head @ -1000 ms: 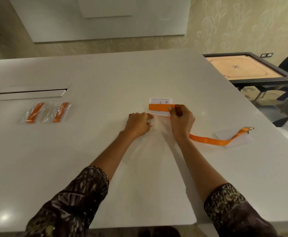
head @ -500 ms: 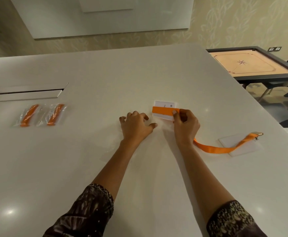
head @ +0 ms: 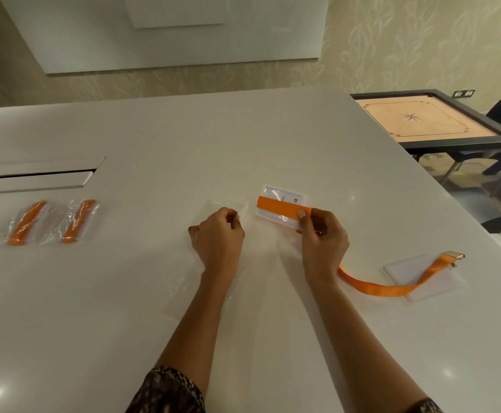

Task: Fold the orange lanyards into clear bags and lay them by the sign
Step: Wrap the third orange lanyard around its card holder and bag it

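Room: pale leaf-patterned wall, a whiteboard (head: 166, 31) hung on it, a carrom board (head: 422, 120) on a dark stand at the far right.
Surface: white surface (head: 183, 138) from my remote seat, with a long slot cover (head: 35, 177) set into it at the left.
Filled bags: two clear bags side by side at the left; the left filled bag (head: 24, 223) holds one folded orange lanyard, the right filled bag (head: 78, 220) holds another, each strip lying at a slant inside its plastic.
Empty bags: flat clear bags (head: 189, 293) under and around my left wrist, hard to count through the glare; I see nothing inside them.
Left hand: my left hand (head: 218, 236) curls knuckles-up, fingertips pinched near the edge of the clear plastic; whether its grip has actually caught the film, I cannot tell.
Right hand: my right hand (head: 323, 239) keeps a narrow grip, thumb and fingers closed on the orange lanyard (head: 282, 208).
Lanyard: its folded end lies across the sign (head: 285, 195), a small white card in a clear sleeve; the rest trails from behind my wrist to the right.
Badge holder: the tail crosses a clear badge holder (head: 428, 281) and ends at a metal clip (head: 454, 255) by its far corner.
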`<control>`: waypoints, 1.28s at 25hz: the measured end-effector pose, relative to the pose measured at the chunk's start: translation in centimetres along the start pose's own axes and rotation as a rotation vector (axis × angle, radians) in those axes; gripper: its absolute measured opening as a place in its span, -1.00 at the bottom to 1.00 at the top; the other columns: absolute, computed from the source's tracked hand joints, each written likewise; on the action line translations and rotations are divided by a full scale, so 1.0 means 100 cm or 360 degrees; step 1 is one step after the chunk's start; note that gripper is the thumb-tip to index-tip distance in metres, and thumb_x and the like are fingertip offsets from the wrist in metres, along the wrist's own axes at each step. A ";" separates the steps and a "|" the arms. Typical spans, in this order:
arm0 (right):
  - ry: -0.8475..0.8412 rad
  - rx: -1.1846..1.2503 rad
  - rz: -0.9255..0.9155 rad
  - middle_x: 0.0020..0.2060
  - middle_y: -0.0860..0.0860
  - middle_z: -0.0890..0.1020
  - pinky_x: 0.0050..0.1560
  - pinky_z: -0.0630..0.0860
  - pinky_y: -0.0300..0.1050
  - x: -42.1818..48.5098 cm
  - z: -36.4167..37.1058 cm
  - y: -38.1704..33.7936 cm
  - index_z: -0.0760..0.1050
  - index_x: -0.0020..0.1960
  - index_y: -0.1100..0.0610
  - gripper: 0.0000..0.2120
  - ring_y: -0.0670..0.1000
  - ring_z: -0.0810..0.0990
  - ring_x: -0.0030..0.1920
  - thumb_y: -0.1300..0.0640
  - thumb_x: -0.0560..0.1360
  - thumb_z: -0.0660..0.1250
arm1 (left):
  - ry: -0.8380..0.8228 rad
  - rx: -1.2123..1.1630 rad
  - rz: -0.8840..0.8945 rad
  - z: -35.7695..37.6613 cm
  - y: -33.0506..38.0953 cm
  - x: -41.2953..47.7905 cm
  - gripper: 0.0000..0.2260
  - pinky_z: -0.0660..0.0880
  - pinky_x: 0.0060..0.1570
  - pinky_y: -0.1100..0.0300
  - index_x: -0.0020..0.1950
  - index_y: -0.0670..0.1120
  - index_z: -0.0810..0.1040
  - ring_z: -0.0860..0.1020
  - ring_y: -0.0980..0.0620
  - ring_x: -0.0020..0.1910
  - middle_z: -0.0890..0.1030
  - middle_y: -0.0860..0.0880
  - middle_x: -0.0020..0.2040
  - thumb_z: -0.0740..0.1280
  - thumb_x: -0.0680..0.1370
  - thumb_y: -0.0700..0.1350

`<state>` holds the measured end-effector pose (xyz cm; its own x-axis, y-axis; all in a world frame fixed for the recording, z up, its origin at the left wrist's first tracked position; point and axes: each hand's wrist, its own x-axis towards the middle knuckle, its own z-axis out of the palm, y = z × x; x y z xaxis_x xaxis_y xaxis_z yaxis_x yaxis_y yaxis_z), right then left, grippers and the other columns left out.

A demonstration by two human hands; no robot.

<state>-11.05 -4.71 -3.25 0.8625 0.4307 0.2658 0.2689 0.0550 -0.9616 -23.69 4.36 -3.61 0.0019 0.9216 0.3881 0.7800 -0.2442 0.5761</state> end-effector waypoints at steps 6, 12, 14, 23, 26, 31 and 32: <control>-0.0092 0.0075 0.0032 -0.25 -0.03 0.65 -0.25 0.44 -0.52 -0.010 0.009 -0.004 0.62 -0.05 0.20 -0.86 -0.30 0.57 -0.28 0.13 0.48 0.43 | -0.0096 -0.0254 -0.0067 -0.002 0.003 0.001 -0.84 0.49 -0.05 0.14 0.04 -0.04 0.59 0.63 -0.01 -0.15 0.69 0.01 -0.10 0.39 0.47 -0.18; -0.0115 0.0061 0.0029 -0.23 -0.02 0.63 -0.29 0.45 -0.52 -0.019 0.014 -0.008 0.55 -0.14 0.15 -0.90 -0.18 0.59 -0.28 0.14 0.47 0.43 | -0.0128 -0.0366 -0.0053 0.001 0.009 0.001 -0.87 0.40 -0.18 0.26 0.01 -0.09 0.57 0.62 0.01 -0.15 0.68 -0.02 -0.11 0.40 0.48 -0.21; -0.0107 0.0062 0.0043 -0.25 -0.01 0.63 -0.28 0.46 -0.51 -0.018 0.013 -0.008 0.54 -0.15 0.14 -0.90 -0.14 0.58 -0.28 0.14 0.47 0.43 | -0.0114 -0.0427 -0.0041 0.001 0.011 0.001 -0.90 0.38 -0.19 0.27 -0.03 -0.10 0.56 0.60 0.04 -0.18 0.66 0.01 -0.14 0.40 0.47 -0.22; -0.0137 0.0080 0.0031 -0.27 -0.03 0.64 -0.23 0.55 -0.39 -0.018 0.014 -0.007 0.56 -0.16 0.13 -0.93 -0.07 0.63 -0.27 0.16 0.46 0.44 | 0.0052 -0.0647 0.0066 0.000 0.013 0.001 -0.94 0.38 -0.21 0.42 -0.10 -0.12 0.56 0.54 0.13 -0.23 0.64 0.01 -0.17 0.42 0.48 -0.20; -0.0187 0.0153 0.0087 -0.33 -0.03 0.63 -0.22 0.62 -0.18 -0.019 0.016 -0.007 0.56 -0.20 0.09 -0.91 0.02 0.62 -0.30 0.15 0.46 0.45 | 0.0114 -0.0698 0.0097 0.001 0.013 0.001 -0.94 0.44 -0.16 0.35 -0.09 -0.10 0.55 0.53 0.14 -0.22 0.64 0.03 -0.16 0.41 0.49 -0.18; -0.0334 0.0221 0.0132 -0.33 -0.02 0.65 -0.26 0.62 -0.13 -0.017 0.014 -0.007 0.57 -0.22 0.04 -0.90 0.01 0.62 -0.31 0.12 0.46 0.45 | 0.0232 -0.0782 0.0250 -0.002 0.015 0.003 -0.93 0.49 -0.10 0.39 -0.12 -0.12 0.52 0.55 0.14 -0.19 0.62 0.03 -0.16 0.39 0.50 -0.24; -0.0372 0.0237 0.0127 -0.32 -0.04 0.66 -0.26 0.61 -0.18 -0.019 0.015 -0.007 0.57 -0.21 0.02 -0.91 -0.02 0.62 -0.31 0.12 0.46 0.44 | 0.0207 -0.0788 0.0332 -0.002 0.017 0.001 -0.92 0.49 -0.10 0.41 -0.13 -0.11 0.52 0.56 0.14 -0.19 0.62 0.03 -0.16 0.39 0.50 -0.24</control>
<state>-13.50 -4.24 -3.14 0.7516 0.6339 0.1826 0.1234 0.1367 -0.9829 -22.52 3.95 -2.42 0.0234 0.8012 0.5980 0.3841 -0.5594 0.7345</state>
